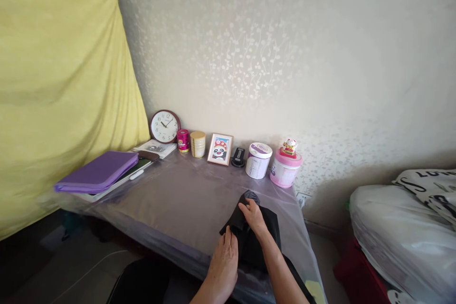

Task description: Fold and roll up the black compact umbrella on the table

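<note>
A black fabric item (269, 228) lies partly bunched up near the right front of the table. It looks like a soft bag, but its exact kind is unclear. My right hand (253, 214) pinches its raised upper part, thumb and fingers closed on the cloth. Lower and to the left, my left hand (225, 252) grips the near left edge, its fingertips pressed to the fabric. A dark strip, perhaps a strap, runs beneath my right forearm toward the table's front right corner. Folds and my hands hide the inside of the item.
The table (178, 209) wears a clear plastic cover. Along the wall stand a clock (165, 126), a pink can (183, 141), a picture frame (220, 149) and two tubs (258, 161). A purple folder (98, 171) lies left; a plastic-wrapped bundle (399, 228) sits right.
</note>
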Motion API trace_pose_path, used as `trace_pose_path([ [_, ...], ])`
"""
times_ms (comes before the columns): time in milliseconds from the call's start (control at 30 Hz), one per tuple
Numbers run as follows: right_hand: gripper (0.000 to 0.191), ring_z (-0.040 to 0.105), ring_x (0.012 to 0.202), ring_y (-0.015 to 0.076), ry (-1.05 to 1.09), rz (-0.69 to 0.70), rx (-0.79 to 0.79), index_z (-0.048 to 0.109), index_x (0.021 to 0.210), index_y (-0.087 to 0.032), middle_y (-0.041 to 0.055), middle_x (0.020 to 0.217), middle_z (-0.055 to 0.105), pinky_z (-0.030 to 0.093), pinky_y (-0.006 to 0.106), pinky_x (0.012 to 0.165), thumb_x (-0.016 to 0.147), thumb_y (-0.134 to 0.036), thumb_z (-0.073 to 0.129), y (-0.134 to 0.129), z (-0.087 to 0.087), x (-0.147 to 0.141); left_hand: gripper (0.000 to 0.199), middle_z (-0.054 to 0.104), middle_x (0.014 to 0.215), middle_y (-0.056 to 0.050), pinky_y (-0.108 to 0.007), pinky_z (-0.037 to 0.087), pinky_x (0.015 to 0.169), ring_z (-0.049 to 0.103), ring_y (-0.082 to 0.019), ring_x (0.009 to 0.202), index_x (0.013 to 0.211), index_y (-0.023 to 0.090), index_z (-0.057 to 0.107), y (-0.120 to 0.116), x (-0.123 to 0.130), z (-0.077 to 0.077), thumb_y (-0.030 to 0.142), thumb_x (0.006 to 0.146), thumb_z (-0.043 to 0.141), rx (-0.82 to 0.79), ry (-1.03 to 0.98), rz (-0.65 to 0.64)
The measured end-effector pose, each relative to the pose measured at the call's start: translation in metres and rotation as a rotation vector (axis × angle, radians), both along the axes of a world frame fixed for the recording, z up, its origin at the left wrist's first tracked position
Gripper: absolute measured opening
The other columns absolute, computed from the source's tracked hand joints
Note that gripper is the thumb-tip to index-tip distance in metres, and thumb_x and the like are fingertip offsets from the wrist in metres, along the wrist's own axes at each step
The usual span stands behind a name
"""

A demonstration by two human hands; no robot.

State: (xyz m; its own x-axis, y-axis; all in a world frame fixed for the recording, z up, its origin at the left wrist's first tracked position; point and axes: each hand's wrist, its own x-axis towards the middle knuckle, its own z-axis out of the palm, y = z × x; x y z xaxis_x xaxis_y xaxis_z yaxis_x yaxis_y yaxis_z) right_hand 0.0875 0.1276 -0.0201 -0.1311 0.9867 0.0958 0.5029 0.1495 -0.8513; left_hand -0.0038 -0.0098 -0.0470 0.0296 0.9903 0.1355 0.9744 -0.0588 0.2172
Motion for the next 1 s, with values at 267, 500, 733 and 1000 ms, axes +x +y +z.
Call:
trace_pose_path([
  [267, 0.028, 0.065, 0.062, 0.0147, 0.046, 0.159, -0.139, 0.054, 0.093, -0.020, 0.0013, 0.072, 0.068, 0.047, 0.022, 0.049, 0.083, -0.043, 0.042, -0.009, 0.015, -0.003, 0.066, 0.033, 0.140, -0.016, -0.029, 0.034, 0.102, 0.037, -0.019, 0.127, 0.138, 0.004, 0.014, -0.017, -0.022, 0.015, 0.016, 0.078, 0.038, -0.060, -0.237, 0.007],
  [500, 0.028, 0.063, 0.062, 0.0109, -0.120, 0.256, 0.017, 0.058, 0.076, -0.021, -0.0011, 0.072, 0.070, 0.044, 0.022, 0.063, 0.087, -0.035, 0.036, -0.021, 0.029, -0.009, 0.039, 0.044, 0.126, -0.008, -0.038, 0.038, 0.097, 0.044, -0.022, 0.116, 0.122, 0.019, 0.043, -0.021, -0.017, 0.042, 0.022, 0.083, 0.038, 0.226, -0.157, -0.047],
  [733, 0.027, 0.062, 0.066, 0.0120, -0.163, 0.347, 0.068, 0.062, 0.085, -0.022, -0.0014, 0.076, 0.070, 0.044, 0.022, 0.063, 0.087, -0.032, 0.037, -0.028, 0.031, -0.007, 0.015, 0.052, 0.101, -0.002, -0.037, 0.043, 0.087, 0.050, -0.019, 0.096, 0.088, 0.020, 0.054, -0.002, -0.007, 0.047, 0.015, 0.081, 0.041, 0.241, -0.197, -0.133],
  [1000, 0.026, 0.063, 0.083, 0.0150, -0.353, 0.400, 0.178, 0.067, 0.094, -0.024, 0.0003, 0.088, 0.070, 0.044, 0.024, 0.075, 0.084, -0.022, 0.043, -0.031, 0.031, -0.005, 0.046, 0.039, 0.132, -0.015, -0.040, 0.040, 0.096, 0.042, -0.024, 0.119, 0.128, 0.011, 0.036, 0.005, -0.004, 0.024, 0.015, 0.082, 0.038, 0.166, -0.171, -0.060],
])
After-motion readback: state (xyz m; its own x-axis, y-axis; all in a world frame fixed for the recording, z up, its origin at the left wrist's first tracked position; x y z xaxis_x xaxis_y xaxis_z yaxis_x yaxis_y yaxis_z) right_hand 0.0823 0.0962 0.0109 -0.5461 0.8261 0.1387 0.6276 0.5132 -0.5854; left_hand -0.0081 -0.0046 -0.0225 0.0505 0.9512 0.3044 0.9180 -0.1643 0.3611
